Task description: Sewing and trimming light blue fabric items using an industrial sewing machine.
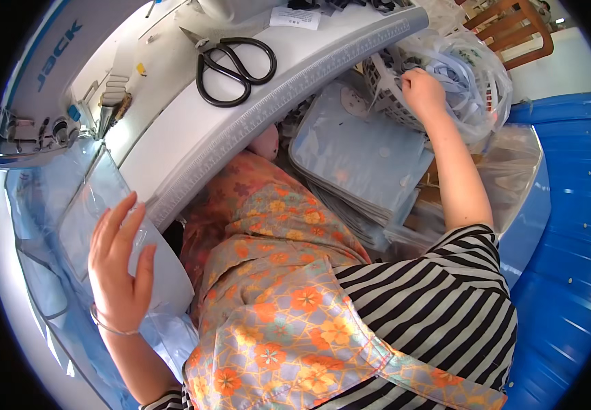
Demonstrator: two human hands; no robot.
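Observation:
My left hand (pixel 123 266) is raised beside the sewing machine, its fingers apart and nothing in it. Beneath it, light blue sheeting (pixel 165 270) hangs at the table's near side. My right hand (pixel 424 96) is at the left part of a white plastic basket (pixel 394 99), fingers curled closed. What they hold, if anything, is hidden. The basket is lined with a clear bag and holds pale blue-grey fabric strips (pixel 456 75). Below and left of my right hand lies a stack of light blue, plastic-looking pieces (pixel 357 150).
Black-handled scissors (pixel 241 68) lie on the white table (pixel 172 133), whose curved edge carries a measuring tape (pixel 295 78). A sewing machine (pixel 43 96) stands at the left. To the right are a plastic-lined box (pixel 521 198), a blue ribbed surface (pixel 568 260) and a wooden chair (pixel 514 34).

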